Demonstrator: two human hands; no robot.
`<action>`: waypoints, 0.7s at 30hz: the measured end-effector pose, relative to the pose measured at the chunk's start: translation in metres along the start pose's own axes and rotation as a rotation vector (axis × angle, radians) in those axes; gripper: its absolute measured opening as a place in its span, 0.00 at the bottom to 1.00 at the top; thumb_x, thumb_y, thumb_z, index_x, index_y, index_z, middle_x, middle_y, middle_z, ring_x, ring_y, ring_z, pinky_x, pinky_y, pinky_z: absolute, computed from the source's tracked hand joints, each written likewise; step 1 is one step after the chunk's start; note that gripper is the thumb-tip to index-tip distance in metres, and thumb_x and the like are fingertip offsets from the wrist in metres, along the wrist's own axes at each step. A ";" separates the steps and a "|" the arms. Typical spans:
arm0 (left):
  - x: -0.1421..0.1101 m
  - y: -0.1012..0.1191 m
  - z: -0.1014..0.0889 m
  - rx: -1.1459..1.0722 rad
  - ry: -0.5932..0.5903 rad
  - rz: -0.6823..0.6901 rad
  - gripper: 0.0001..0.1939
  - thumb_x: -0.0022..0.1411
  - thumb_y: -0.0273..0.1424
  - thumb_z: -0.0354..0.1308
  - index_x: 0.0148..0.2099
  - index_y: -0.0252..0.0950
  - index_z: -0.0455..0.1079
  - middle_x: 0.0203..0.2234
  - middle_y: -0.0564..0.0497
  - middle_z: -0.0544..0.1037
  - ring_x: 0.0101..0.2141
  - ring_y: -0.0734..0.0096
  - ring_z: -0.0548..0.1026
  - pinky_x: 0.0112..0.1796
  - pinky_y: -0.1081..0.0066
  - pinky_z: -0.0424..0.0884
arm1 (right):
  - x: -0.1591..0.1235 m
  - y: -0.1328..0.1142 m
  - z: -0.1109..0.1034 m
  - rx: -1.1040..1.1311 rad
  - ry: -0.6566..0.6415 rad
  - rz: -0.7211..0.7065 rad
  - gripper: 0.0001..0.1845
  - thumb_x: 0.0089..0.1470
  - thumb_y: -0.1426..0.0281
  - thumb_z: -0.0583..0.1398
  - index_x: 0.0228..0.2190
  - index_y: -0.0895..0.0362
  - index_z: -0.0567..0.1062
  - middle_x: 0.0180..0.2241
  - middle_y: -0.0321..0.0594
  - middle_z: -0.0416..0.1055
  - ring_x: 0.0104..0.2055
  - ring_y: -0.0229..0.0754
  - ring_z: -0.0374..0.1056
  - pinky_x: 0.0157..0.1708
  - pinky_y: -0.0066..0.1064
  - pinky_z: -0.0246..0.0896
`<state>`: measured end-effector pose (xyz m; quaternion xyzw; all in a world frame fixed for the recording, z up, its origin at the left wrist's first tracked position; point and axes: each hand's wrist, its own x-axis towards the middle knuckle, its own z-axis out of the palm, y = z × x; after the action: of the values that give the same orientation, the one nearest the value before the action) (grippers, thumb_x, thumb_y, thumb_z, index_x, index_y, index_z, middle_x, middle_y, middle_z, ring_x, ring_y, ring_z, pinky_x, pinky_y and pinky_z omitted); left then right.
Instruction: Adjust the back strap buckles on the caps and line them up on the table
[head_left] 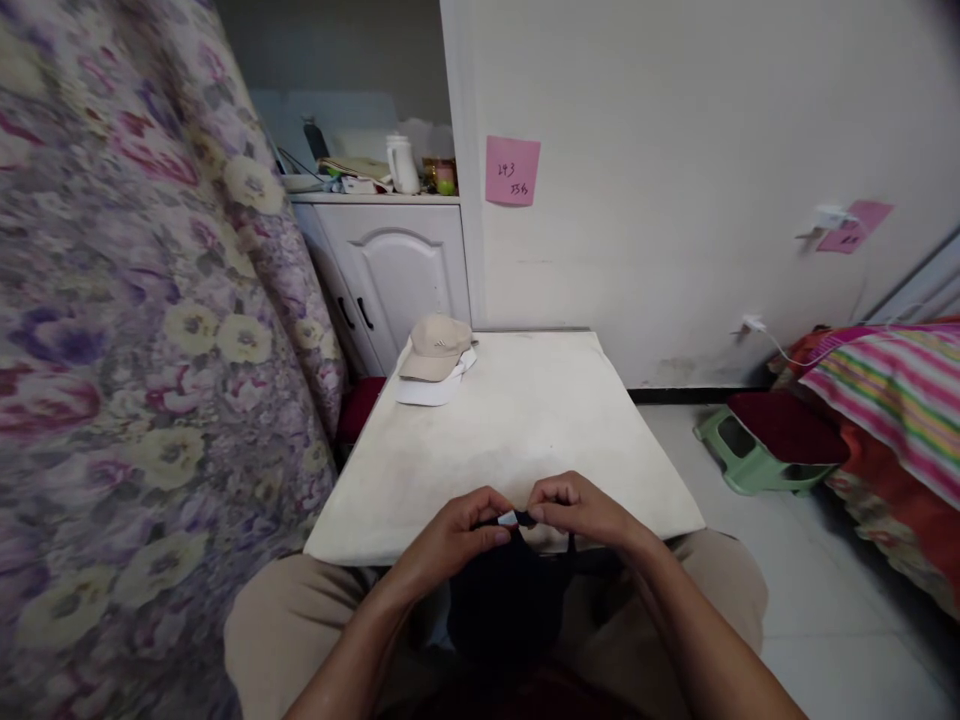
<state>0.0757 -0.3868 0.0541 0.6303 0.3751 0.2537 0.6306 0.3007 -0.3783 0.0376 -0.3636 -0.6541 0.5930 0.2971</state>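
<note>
Floral curtain (165,400): hangs at nine o'clock from the middle of the surface (540,420).
Caps: at eleven o'clock, a beige cap (435,345) sits on a white cap (429,393), brims pointing the same way; probably stacked to save room.
Left hand (469,525): at seven o'clock, thumb and fingers pinched on a dark band beside a small white label (508,519).
Dark item (506,610): at six o'clock, hanging below the near edge between the knees, apparently a cap; likely held there to keep the band at a comfortable working height.
Right hand (574,505): at five o'clock, pinching the band just beside the left, presumably to steady it.
Green stool (731,455): on the floor at three o'clock.
</note>
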 end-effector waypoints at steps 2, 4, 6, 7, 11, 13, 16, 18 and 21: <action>0.001 -0.001 0.001 0.004 -0.006 -0.002 0.07 0.56 0.31 0.61 0.38 0.35 0.71 0.30 0.54 0.75 0.31 0.72 0.67 0.33 0.74 0.59 | 0.001 0.000 0.001 -0.031 0.021 -0.023 0.15 0.55 0.60 0.60 0.25 0.59 0.74 0.19 0.30 0.59 0.21 0.31 0.52 0.21 0.24 0.45; 0.002 -0.002 0.002 0.007 -0.006 -0.001 0.07 0.55 0.30 0.61 0.38 0.35 0.71 0.30 0.54 0.75 0.31 0.71 0.68 0.34 0.74 0.59 | 0.002 0.001 0.001 -0.045 0.033 -0.036 0.16 0.55 0.60 0.61 0.25 0.60 0.74 0.20 0.31 0.60 0.22 0.32 0.53 0.22 0.24 0.46; 0.002 -0.003 0.002 -0.016 -0.009 -0.001 0.07 0.55 0.30 0.62 0.38 0.35 0.70 0.31 0.54 0.76 0.32 0.71 0.68 0.34 0.73 0.60 | 0.002 0.002 0.001 -0.034 0.038 -0.034 0.16 0.55 0.59 0.61 0.26 0.59 0.75 0.19 0.31 0.60 0.22 0.32 0.52 0.22 0.24 0.45; 0.002 -0.003 0.002 -0.034 -0.013 -0.001 0.07 0.55 0.30 0.62 0.38 0.36 0.70 0.32 0.53 0.76 0.32 0.71 0.69 0.35 0.73 0.60 | 0.002 0.003 0.001 -0.020 0.036 -0.031 0.16 0.55 0.59 0.61 0.27 0.59 0.75 0.19 0.31 0.60 0.22 0.31 0.51 0.21 0.24 0.44; 0.002 -0.005 0.002 -0.068 -0.029 0.007 0.09 0.55 0.29 0.62 0.40 0.36 0.69 0.34 0.53 0.77 0.34 0.71 0.69 0.36 0.73 0.60 | 0.002 0.010 -0.003 0.071 -0.030 -0.010 0.16 0.54 0.57 0.62 0.28 0.59 0.75 0.18 0.29 0.58 0.20 0.31 0.49 0.19 0.24 0.41; 0.002 -0.004 0.002 -0.062 -0.034 0.009 0.09 0.56 0.28 0.62 0.41 0.36 0.69 0.33 0.54 0.76 0.33 0.72 0.69 0.36 0.74 0.60 | 0.003 0.015 -0.004 0.127 -0.057 -0.004 0.17 0.53 0.57 0.62 0.28 0.59 0.75 0.17 0.29 0.58 0.19 0.31 0.49 0.19 0.24 0.41; 0.001 -0.003 0.003 -0.052 -0.029 0.017 0.09 0.56 0.29 0.61 0.41 0.36 0.69 0.31 0.55 0.75 0.31 0.73 0.68 0.35 0.74 0.59 | 0.004 0.020 -0.004 0.188 -0.053 -0.016 0.17 0.52 0.57 0.63 0.28 0.59 0.74 0.17 0.29 0.58 0.19 0.31 0.49 0.20 0.24 0.42; 0.001 -0.002 0.003 -0.044 -0.016 0.021 0.09 0.56 0.29 0.62 0.41 0.36 0.69 0.30 0.55 0.74 0.31 0.73 0.67 0.34 0.74 0.59 | 0.005 0.022 -0.003 0.207 -0.038 -0.019 0.17 0.51 0.56 0.64 0.28 0.59 0.74 0.17 0.28 0.58 0.19 0.31 0.49 0.19 0.24 0.41; 0.002 -0.002 0.004 -0.036 -0.006 0.013 0.10 0.56 0.31 0.62 0.41 0.36 0.68 0.29 0.55 0.73 0.30 0.73 0.66 0.33 0.74 0.58 | 0.007 0.024 0.000 0.212 0.004 -0.014 0.18 0.50 0.56 0.65 0.28 0.59 0.75 0.16 0.27 0.57 0.18 0.30 0.48 0.19 0.24 0.40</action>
<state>0.0797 -0.3872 0.0515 0.6221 0.3642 0.2626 0.6414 0.2999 -0.3720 0.0137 -0.3267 -0.5896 0.6561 0.3393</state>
